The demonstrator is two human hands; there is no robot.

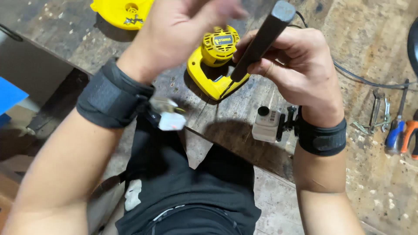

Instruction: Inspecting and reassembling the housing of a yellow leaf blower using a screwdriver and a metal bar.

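Note:
My right hand (291,65) grips a dark-handled screwdriver (261,38), its tip angled down at a yellow power tool body (214,65) lying on the worn wooden bench. My left hand (183,30) is blurred above the tool, fingers curled; I cannot tell whether it holds anything. Both wrists wear black straps, and small cameras (266,124) hang from them.
A second yellow housing part (122,12) lies at the bench's far left. A grey cable (370,80) runs right. A spanner (377,111) and blue- and orange-handled tools (402,132) lie at the right edge. My dark-trousered lap is below the bench edge (244,150).

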